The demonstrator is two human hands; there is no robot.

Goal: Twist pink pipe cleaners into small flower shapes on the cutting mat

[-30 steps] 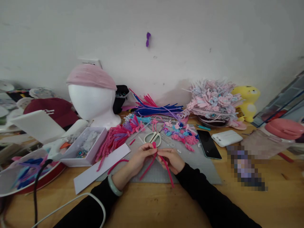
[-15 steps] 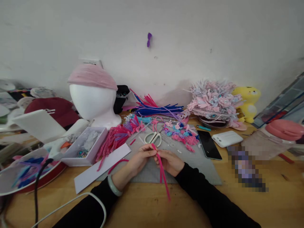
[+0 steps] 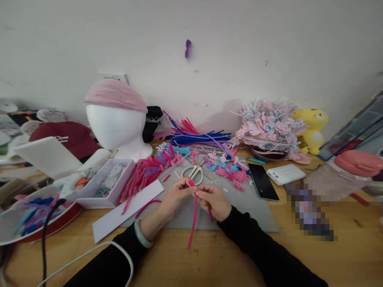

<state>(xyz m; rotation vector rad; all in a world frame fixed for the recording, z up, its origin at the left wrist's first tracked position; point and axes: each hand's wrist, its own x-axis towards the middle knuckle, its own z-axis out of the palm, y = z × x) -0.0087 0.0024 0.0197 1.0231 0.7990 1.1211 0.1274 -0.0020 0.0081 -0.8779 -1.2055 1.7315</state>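
A bright pink pipe cleaner is bent into a small loop at its top, with one end hanging toward me and another showing below the right hand. My left hand pinches it near the loop between thumb and forefinger. Close against it, my right hand is closed on the same pipe cleaner; its lower fingers are partly hidden. Just beyond my fingertips lie white-handled scissors on a grey mat. Another pink pipe cleaner curves beside my left wrist.
Left are a white card strip, a lilac box of beads, a glue gun and a white cable. Behind stand a foam head and pipe cleaner bundles. A phone and power bank lie right.
The hanging end of the pipe cleaner has swung from the right to the left. A small loop now stands above my left fingertips, and my hands have shifted slightly.
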